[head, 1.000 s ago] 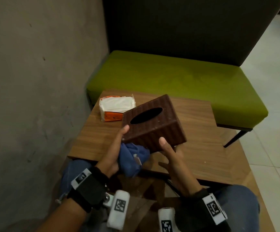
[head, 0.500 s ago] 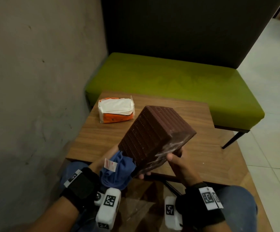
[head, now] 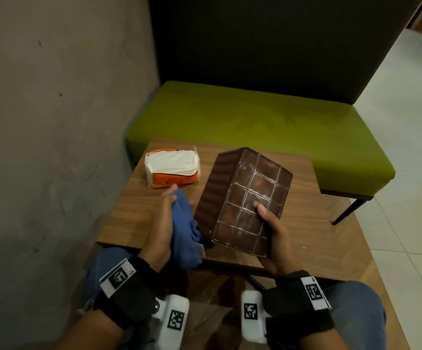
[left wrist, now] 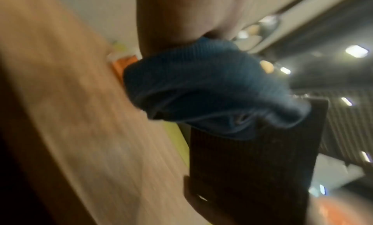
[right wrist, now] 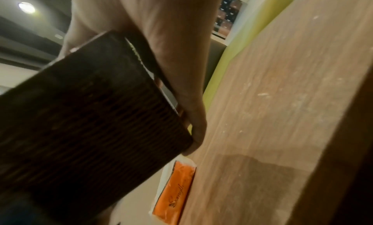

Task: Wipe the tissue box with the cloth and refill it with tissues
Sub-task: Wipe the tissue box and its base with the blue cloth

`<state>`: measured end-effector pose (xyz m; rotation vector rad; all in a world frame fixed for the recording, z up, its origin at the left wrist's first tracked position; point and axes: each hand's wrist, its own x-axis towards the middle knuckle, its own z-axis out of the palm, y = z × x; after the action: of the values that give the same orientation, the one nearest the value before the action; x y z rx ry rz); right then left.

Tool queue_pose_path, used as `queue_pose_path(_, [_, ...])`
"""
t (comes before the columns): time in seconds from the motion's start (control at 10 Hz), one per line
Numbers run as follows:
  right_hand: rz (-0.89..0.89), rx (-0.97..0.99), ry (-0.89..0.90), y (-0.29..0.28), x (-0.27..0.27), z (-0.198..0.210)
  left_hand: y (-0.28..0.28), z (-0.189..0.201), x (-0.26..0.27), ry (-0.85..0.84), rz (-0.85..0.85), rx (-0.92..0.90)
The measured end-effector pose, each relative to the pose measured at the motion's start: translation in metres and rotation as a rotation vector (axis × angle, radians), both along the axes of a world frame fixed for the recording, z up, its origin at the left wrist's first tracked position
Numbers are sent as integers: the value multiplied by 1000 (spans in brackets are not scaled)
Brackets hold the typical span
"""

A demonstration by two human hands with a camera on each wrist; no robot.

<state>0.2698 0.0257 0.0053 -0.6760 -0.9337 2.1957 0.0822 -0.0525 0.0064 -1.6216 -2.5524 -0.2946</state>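
A brown ribbed tissue-box cover [head: 240,203] is held tilted above the wooden table [head: 139,213], its dusty gridded underside facing up. My right hand [head: 273,236] grips it at the near right corner, thumb on the underside; the fingers [right wrist: 193,129] wrap under its edge. My left hand [head: 162,223] holds a bunched blue cloth [head: 187,223] against the cover's ribbed left side [left wrist: 252,164]. The cloth [left wrist: 201,88] fills the left wrist view below my fingers. The cover's oval opening is out of sight.
An orange and white pack of tissues [head: 172,169] lies on the table's far left; its orange side [right wrist: 173,195] also shows in the right wrist view. A green bench [head: 255,122] stands beyond the table. A grey wall [head: 53,122] closes the left. My knees are under the near edge.
The cover has been turned over from opening-up to underside-up in my right hand. My left hand with the cloth has moved up along the cover's left side.
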Motion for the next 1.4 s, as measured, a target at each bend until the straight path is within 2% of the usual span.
queue_pose_path(0.1, [41,-113,-65,-4,4,-13,11,10,29,-1093,-39,426])
queue_pose_path(0.2, [171,-147,-152,-11,10,-21,17,18,15,-958,-299,669])
queue_pose_path(0.3, [259,-116,-181,-13,17,-26,37,29,-1,-1034,-339,608])
queue_pose_path(0.4, [241,-112,-168,-12,19,-20,32,30,2,-1041,-400,538])
queue_pose_path(0.5, [213,-72,-174,-7,19,-11,8,12,24,-907,-496,509])
queue_pose_path(0.6, [264,-33,-228,-4,18,-3,-2,2,24,-1082,-372,543])
queue_pose_path(0.7, [244,66,-307,4,15,3,-1,-6,17,-1517,-226,568])
queue_pose_path(0.8, [129,208,-371,12,15,2,2,-20,15,-1660,-52,619])
queue_pose_path(0.9, [-88,211,-361,9,15,-4,8,-32,22,-1871,131,669])
queue_pose_path(1.0, [-235,143,-287,-8,11,-13,14,-32,30,-1960,275,745])
queue_pose_path(1.1, [-201,188,-286,-32,-7,-22,21,-24,46,-1905,253,784])
queue_pose_path(1.2, [-246,217,-325,-29,-14,-27,22,-24,54,-1876,231,759])
queue_pose_path(1.3, [-303,364,-387,-11,-7,-22,15,-32,49,-1799,286,563])
queue_pose_path(1.4, [-401,428,-338,1,7,-16,7,-34,36,-1745,255,466])
